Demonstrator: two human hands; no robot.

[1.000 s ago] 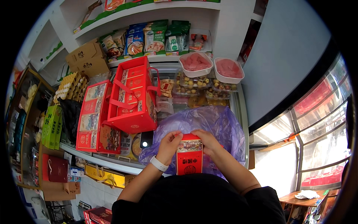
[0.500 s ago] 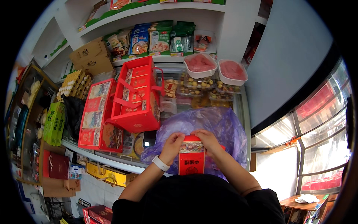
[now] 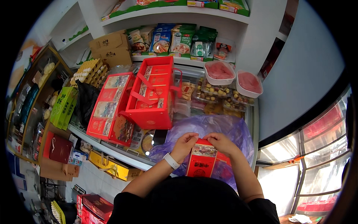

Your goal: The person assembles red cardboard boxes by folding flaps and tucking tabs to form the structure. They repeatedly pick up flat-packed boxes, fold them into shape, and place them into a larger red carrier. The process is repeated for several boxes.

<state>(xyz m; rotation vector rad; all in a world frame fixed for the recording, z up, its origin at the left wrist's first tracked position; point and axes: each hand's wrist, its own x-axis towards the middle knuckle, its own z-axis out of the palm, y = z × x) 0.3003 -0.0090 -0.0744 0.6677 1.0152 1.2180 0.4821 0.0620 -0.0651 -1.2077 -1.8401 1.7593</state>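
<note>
A small red printed box (image 3: 200,161) stands close in front of me, its lower end cut off by my dark shirt. At its top edge, my left hand (image 3: 185,146) pinches the left corner, a white band on the wrist. My right hand (image 3: 220,145) is closed at the right corner of the same edge. Under and around the box spreads a crumpled purple plastic bag (image 3: 233,130). Another red piece (image 3: 223,158) shows partly beside my right forearm. To the left, an open red gift carton (image 3: 150,116) with ribbon handles holds several similar red boxes.
Left of the open carton lies a second red carton (image 3: 109,109), by a black bag (image 3: 86,99) and egg trays (image 3: 89,72). Two meat tubs (image 3: 220,81) sit on clear fruit packs at the back. Shelves (image 3: 179,15) rise behind; a grey panel (image 3: 298,74) stands right.
The whole view has shifted, so the counter and cartons appear farther right. Both hands stay at the box's top edge, and the box looks slightly tilted. More red shows beside it.
</note>
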